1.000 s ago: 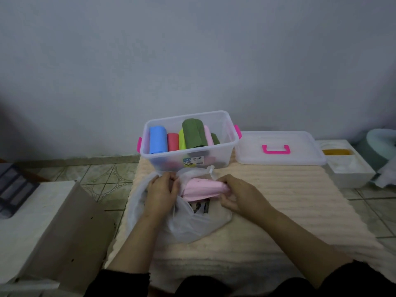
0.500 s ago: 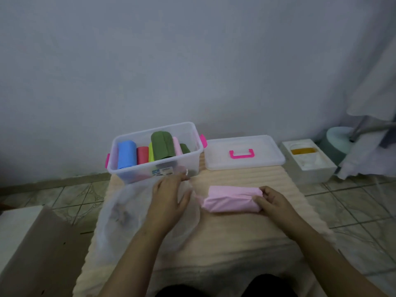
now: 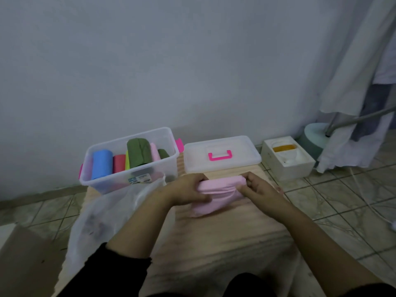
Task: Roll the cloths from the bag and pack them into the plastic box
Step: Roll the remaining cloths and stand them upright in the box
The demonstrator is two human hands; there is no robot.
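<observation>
While seemingly half-folded, pink cloth between both gripping hands.

Black sleeves pushed up, forearms bare

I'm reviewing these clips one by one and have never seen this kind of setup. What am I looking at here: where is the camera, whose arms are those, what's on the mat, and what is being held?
There is no machine here. A person wears one wide-angle camera on the head, looking forward and down, so the two arms coming up from the bottom are that person's own. The left hand and the right hand both grip a pink cloth over a ribbed beige mat. At the far left of the mat stands a clear plastic box with pink latches, already holding rolled cloths in blue, red, yellow, green and pink. Its lid, with a pink handle, lies beside it on the right. A clear plastic bag lies at the left.
</observation>
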